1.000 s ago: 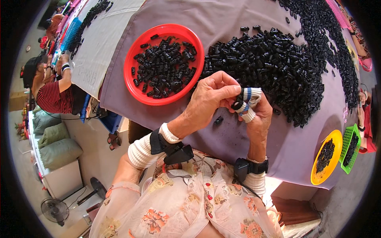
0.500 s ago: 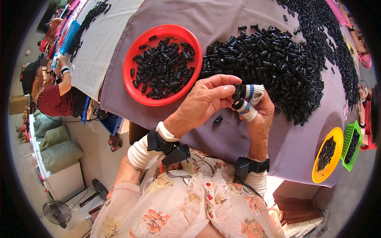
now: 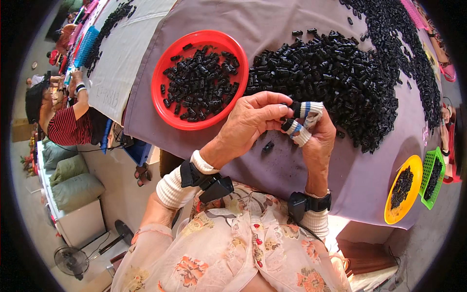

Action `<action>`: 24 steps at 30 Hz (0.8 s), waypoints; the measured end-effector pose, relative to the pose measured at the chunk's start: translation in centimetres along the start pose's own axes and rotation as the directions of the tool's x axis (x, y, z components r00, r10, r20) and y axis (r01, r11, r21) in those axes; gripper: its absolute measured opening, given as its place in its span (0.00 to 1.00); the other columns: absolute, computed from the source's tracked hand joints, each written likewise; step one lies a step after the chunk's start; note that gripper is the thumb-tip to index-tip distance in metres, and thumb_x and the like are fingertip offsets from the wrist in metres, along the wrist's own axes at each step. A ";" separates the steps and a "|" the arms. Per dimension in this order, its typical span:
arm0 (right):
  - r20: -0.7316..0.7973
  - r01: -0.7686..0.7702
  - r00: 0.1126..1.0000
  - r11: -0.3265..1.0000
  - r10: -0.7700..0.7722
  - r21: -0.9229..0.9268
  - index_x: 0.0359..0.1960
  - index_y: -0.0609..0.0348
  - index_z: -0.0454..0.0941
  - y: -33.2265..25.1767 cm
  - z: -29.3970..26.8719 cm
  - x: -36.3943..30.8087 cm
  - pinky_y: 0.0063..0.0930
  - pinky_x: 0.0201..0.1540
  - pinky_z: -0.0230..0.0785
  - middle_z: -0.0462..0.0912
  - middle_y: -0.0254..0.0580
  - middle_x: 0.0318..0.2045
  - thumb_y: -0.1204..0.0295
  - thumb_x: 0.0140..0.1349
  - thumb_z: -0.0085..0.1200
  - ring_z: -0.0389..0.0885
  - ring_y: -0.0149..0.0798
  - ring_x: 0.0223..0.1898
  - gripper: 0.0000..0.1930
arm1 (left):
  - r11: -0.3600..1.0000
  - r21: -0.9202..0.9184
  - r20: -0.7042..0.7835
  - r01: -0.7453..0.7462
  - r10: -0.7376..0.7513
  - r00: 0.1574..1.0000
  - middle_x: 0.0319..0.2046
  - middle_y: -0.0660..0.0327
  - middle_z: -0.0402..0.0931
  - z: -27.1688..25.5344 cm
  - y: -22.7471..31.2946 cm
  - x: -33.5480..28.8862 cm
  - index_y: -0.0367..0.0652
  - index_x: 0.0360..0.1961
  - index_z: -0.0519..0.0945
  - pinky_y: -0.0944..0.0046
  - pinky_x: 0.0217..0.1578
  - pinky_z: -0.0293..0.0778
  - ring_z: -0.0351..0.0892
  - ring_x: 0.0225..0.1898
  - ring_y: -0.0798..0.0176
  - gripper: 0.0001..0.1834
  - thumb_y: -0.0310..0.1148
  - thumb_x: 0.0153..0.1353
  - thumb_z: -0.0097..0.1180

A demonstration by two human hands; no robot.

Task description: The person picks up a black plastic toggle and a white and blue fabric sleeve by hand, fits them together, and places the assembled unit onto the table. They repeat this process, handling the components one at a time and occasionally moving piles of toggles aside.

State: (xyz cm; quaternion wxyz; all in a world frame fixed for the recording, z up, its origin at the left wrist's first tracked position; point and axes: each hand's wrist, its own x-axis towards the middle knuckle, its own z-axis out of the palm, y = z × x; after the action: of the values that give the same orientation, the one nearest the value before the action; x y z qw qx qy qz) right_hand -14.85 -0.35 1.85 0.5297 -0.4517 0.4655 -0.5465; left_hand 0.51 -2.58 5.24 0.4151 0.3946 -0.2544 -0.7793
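My left hand (image 3: 243, 127) and my right hand (image 3: 318, 148) meet above the near edge of the table. Both are closed at the fingertips around a small black plastic part (image 3: 290, 112), mostly hidden by the fingers. White finger covers (image 3: 308, 110) with blue stripes and dark ends sheathe the thumb and a finger of my right hand. Just below the fingertips, a loose black part (image 3: 268, 147) lies on the cloth. Behind my hands spreads a big heap of similar black parts (image 3: 323, 73). A round red tray (image 3: 158, 68), holding many more, is beyond my left hand.
A purple-grey cloth (image 3: 233, 14) covers the table. At right stand a yellow plate (image 3: 395, 215) and a green basket (image 3: 428, 203), both with black parts. Co-workers sit at left, in a striped shirt (image 3: 70, 127), and at the far right. A fan (image 3: 71, 261) stands lower left.
My hands stay almost in place, with a slight shift of the fingertips. At left, the co-worker leans a little differently.
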 end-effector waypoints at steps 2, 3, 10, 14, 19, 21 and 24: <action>0.000 -0.023 1.000 0.999 0.023 -0.038 0.37 0.57 0.72 0.1 0.0 -0.1 0.14 0.30 0.65 0.72 0.25 0.26 0.79 0.41 0.63 0.68 0.19 0.27 0.19 | 0.997 -0.074 0.006 0.000 0.001 1.000 0.34 0.60 0.76 -0.2 -0.1 0.0 0.37 0.43 0.73 0.71 0.35 0.72 0.74 0.33 0.72 0.13 0.27 0.57 0.51; 0.000 -0.023 1.000 0.999 0.023 -0.038 0.37 0.57 0.72 0.1 0.0 -0.1 0.14 0.30 0.65 0.72 0.25 0.26 0.79 0.41 0.63 0.68 0.19 0.27 0.19 | 0.997 -0.074 0.006 0.000 0.001 1.000 0.34 0.60 0.76 -0.3 -0.2 0.1 0.37 0.43 0.73 0.71 0.35 0.72 0.74 0.33 0.72 0.13 0.27 0.57 0.51; -0.001 -0.071 0.997 0.997 0.071 0.037 0.37 0.57 0.72 0.1 0.0 0.0 0.12 0.27 0.63 0.72 0.25 0.25 0.79 0.44 0.60 0.68 0.19 0.25 0.17 | 0.991 -0.130 0.005 -0.015 0.016 1.000 0.32 0.59 0.77 -0.5 -0.4 0.2 0.37 0.42 0.73 0.70 0.31 0.73 0.75 0.30 0.70 0.11 0.30 0.59 0.49; 0.088 -0.153 0.987 0.939 0.133 0.307 0.36 0.59 0.72 0.6 -0.4 0.1 0.13 0.19 0.60 0.72 0.28 0.21 0.80 0.48 0.51 0.68 0.20 0.18 0.12 | 0.998 -0.028 -0.056 -0.059 0.057 0.997 0.33 0.57 0.76 -1.1 0.2 0.2 0.38 0.43 0.72 0.69 0.28 0.73 0.75 0.27 0.69 0.12 0.30 0.60 0.47; 0.148 -0.203 0.975 0.929 0.164 0.309 0.39 0.61 0.71 0.5 -0.5 0.3 0.13 0.15 0.57 0.71 0.29 0.19 0.80 0.46 0.48 0.67 0.21 0.15 0.15 | 0.940 0.247 -0.243 -0.235 0.295 0.924 0.35 0.58 0.76 -3.5 3.4 -0.9 0.38 0.44 0.73 0.74 0.27 0.73 0.76 0.28 0.71 0.12 0.31 0.60 0.48; 0.162 -0.229 0.969 0.918 0.184 0.323 0.42 0.62 0.71 0.3 -0.4 0.2 0.13 0.15 0.58 0.71 0.29 0.20 0.80 0.45 0.48 0.67 0.21 0.16 0.18 | 0.817 0.519 -0.293 -0.252 0.447 0.845 0.36 0.59 0.76 -4.7 4.5 -1.4 0.39 0.44 0.74 0.76 0.26 0.72 0.76 0.29 0.72 0.13 0.31 0.59 0.50; 0.190 -0.227 0.965 0.934 0.179 0.277 0.55 0.67 0.62 0.0 0.2 0.2 0.15 0.13 0.55 0.70 0.32 0.20 0.74 0.46 0.55 0.63 0.23 0.12 0.31 | 0.585 0.794 -0.343 -0.165 0.656 0.673 0.35 0.63 0.76 -6.0 5.1 -2.0 0.39 0.42 0.75 0.78 0.26 0.70 0.74 0.29 0.75 0.13 0.29 0.56 0.54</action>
State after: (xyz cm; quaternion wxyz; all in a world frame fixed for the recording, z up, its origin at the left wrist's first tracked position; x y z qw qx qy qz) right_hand -14.66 -0.59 1.86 0.6811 -0.3595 0.3781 -0.5137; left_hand 8.42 -3.96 6.40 0.4678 0.6734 -0.4741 -0.3209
